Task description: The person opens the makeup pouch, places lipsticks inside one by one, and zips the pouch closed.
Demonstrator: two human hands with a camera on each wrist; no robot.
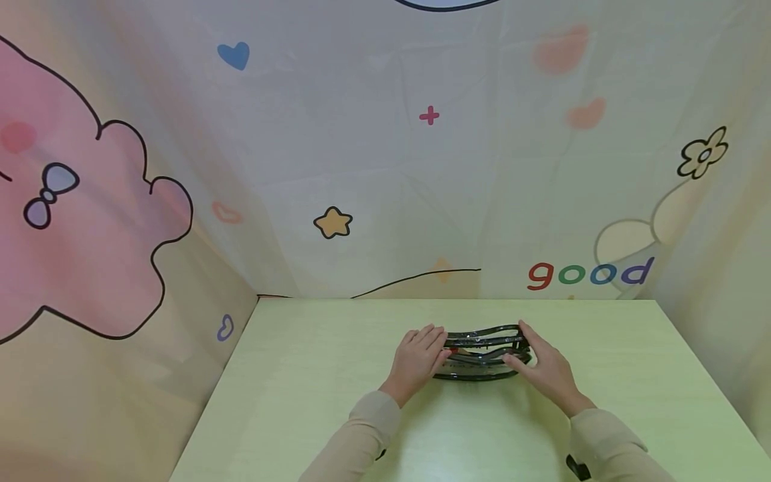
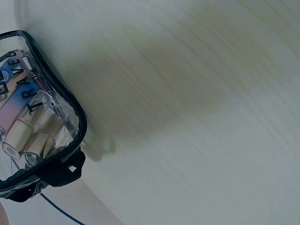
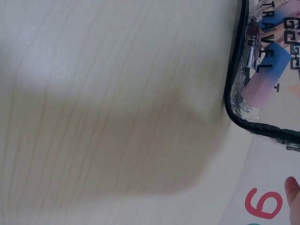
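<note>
A clear cosmetic bag (image 1: 476,378) with black piping is held over the table by both hands in the head view. My left hand (image 1: 415,358) holds its left end, fingers extended along the side and thumb toward the front. At the right end my right hand (image 1: 548,371) grips it, index finger at the far top corner and thumb on the near side. Through the bag's clear wall the left wrist view shows beige-capped bottles (image 2: 37,140). A pink-and-blue tube (image 3: 267,77) and black TRAVEL lettering appear in the right wrist view.
The pale wood-grain table (image 1: 289,402) extends around the bag and casts back a soft shadow. A printed fabric backdrop (image 1: 385,167) rises behind the table and along both sides. Thin dark cord (image 2: 61,208) hangs near the bag in the left wrist view.
</note>
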